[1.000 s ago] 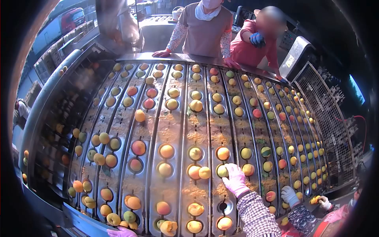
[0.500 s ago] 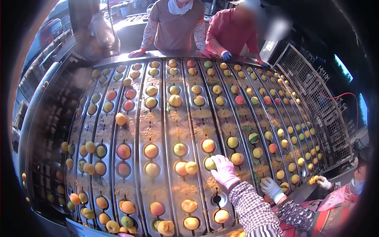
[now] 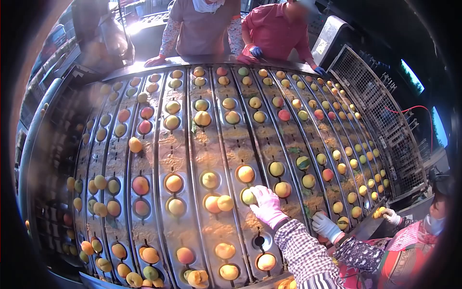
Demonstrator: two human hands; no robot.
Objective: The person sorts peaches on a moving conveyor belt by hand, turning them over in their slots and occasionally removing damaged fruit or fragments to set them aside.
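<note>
My right hand (image 3: 267, 206), in a pink glove below a checked sleeve, reaches in from the lower right. Its fingers are bent round the right side of a yellow-green fruit (image 3: 248, 196), which sits in a cup of the metal conveyor (image 3: 202, 158). Just above that fruit lies an orange one (image 3: 245, 174), and to the left two more touch each other, one of them a yellow-orange fruit (image 3: 224, 203). Below my wrist is a cup with a dark hole (image 3: 260, 241). My left hand is out of view.
Two people stand behind the far rim (image 3: 192, 60). At the right a co-worker's white-gloved hand (image 3: 327, 227) is by the near edge, while that person's other hand (image 3: 392, 217) is beside some yellow fruit. A wire mesh guard (image 3: 380, 115) borders the right side.
The view has shifted, so the conveyor and fruit appear slightly farther left and up. My right hand stays at the same fruit. A hand of the red-shirted person has lifted from the far rim.
</note>
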